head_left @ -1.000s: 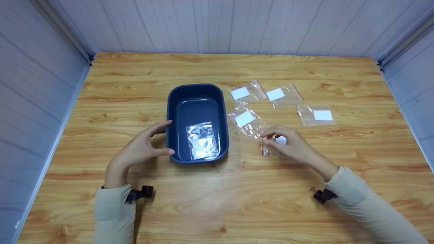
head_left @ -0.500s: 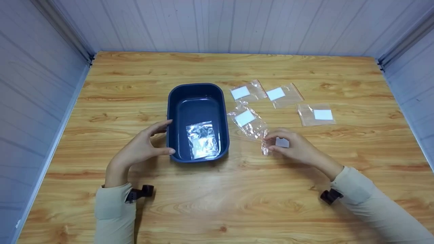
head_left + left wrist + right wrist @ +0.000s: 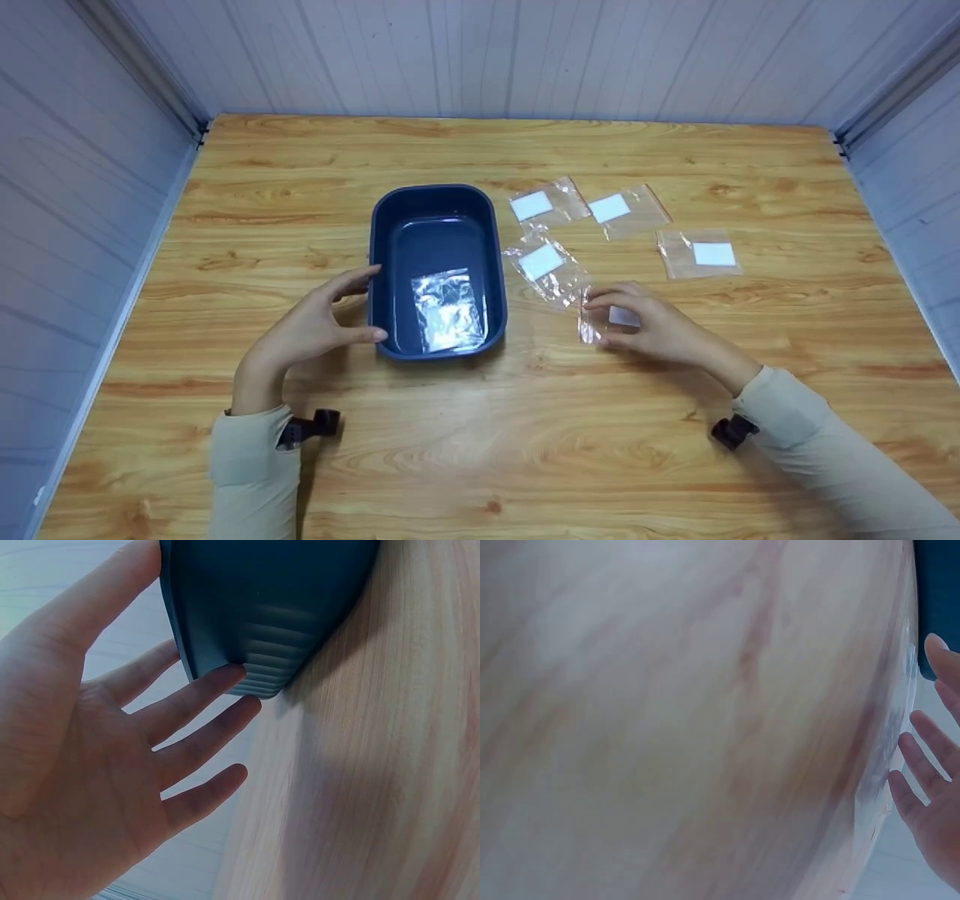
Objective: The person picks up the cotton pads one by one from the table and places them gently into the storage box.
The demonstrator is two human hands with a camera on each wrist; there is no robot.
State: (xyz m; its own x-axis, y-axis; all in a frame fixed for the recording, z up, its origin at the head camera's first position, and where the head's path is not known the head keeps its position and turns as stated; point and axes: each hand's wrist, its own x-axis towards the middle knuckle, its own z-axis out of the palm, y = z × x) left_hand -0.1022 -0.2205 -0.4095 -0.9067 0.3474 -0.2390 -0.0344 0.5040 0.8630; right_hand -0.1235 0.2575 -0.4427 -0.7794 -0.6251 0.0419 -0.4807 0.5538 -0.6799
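My left hand (image 3: pixel 315 326) rests at the left side of a deep blue plastic tub (image 3: pixel 501 300), thumb and fingertips on its rim. In the left wrist view its fingers extend loosely along the tub's ribbed outer wall (image 3: pixel 262 607). One clear zip bag (image 3: pixel 450 311) lies flat inside the tub, shiny with glare. Over the table, my right hand (image 3: pixel 656 326) hovers at another clear zip bag (image 3: pixel 587 326), partly hidden beneath it, with thumb and index finger apart. Spread fingers of the right hand (image 3: pixel 934 772) show at the edge of the right wrist view.
Several more clear bags with white labels lie to the tub's right: one bag (image 3: pixel 541 262) beside it, one (image 3: pixel 547 204) behind that, one (image 3: pixel 628 211) farther right, one (image 3: pixel 701 255) at far right. Pale panel walls (image 3: pixel 510 60) border the wooden table (image 3: pixel 465 442).
My right hand has shifted slightly right, and its thumb and index finger have spread apart. The bag beneath it lies nearly where it was. Left hand and tub stay still.
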